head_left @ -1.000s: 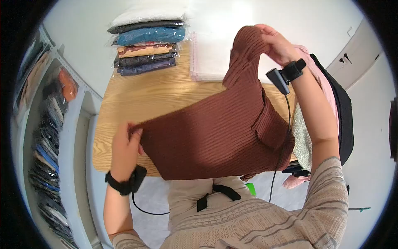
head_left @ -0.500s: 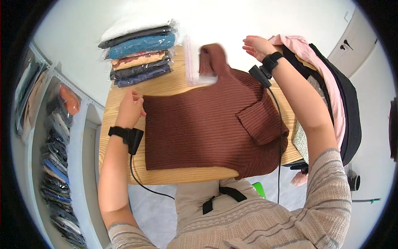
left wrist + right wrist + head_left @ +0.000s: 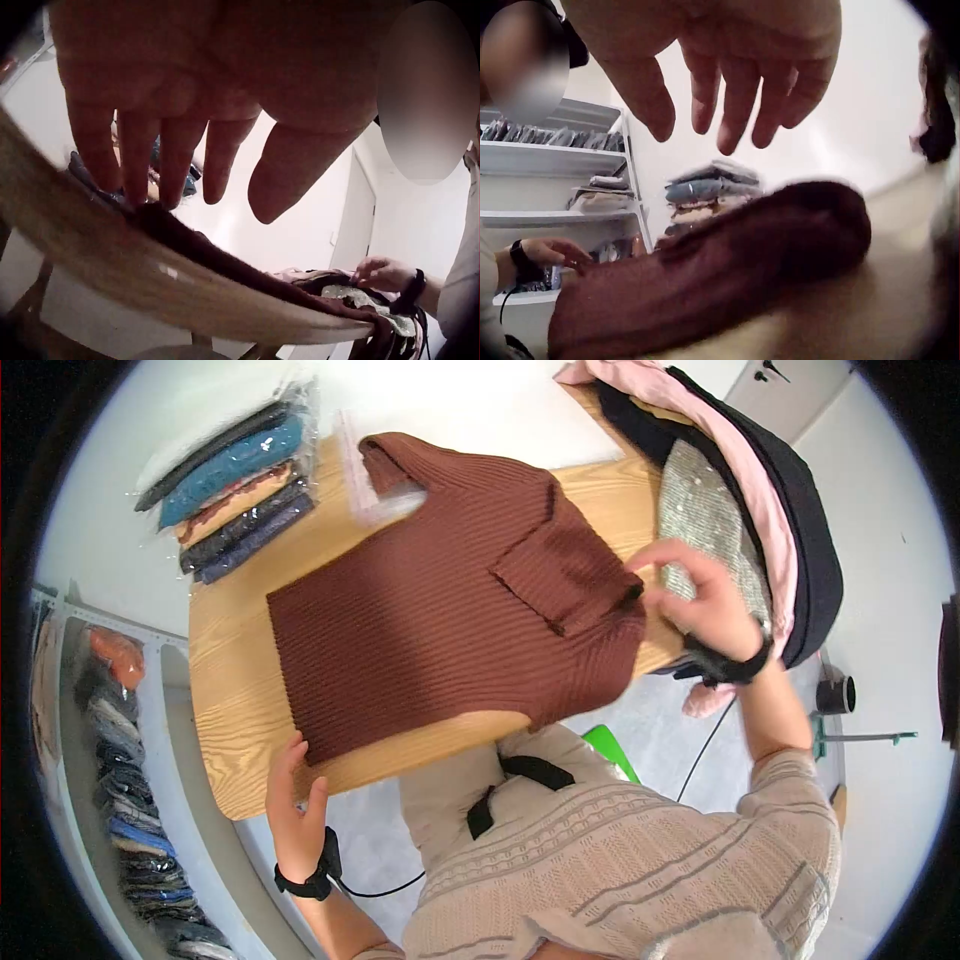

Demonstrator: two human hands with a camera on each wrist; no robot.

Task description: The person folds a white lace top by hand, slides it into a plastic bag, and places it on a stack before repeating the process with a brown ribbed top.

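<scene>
A brown ribbed knit sweater (image 3: 420, 610) lies flat on the wooden table (image 3: 235, 700), its hem toward the left. One sleeve is folded across the body near the right side, and the other extends toward the back, bent over. My left hand (image 3: 297, 815) is at the hem's near corner, fingers spread and fairly straight, fingertips right at the cloth. At the sweater's right edge, my right hand (image 3: 708, 600) hovers with thumb and forefinger apart. The right wrist view shows its loose fingers (image 3: 735, 112) above the brown knit, gripping nothing.
Garments in clear bags (image 3: 230, 485) are stacked at the table's back left. Pink, black and sequined clothes (image 3: 715, 510) are heaped along the right side. A shelf (image 3: 175, 650) with bagged clothes stands to the left. Clear plastic bags (image 3: 352, 470) lie behind the sweater.
The sweater was held up, then laid flat on the table. My left hand has moved to the hem's near corner. After releasing the sleeve, my right hand has come down to the right edge.
</scene>
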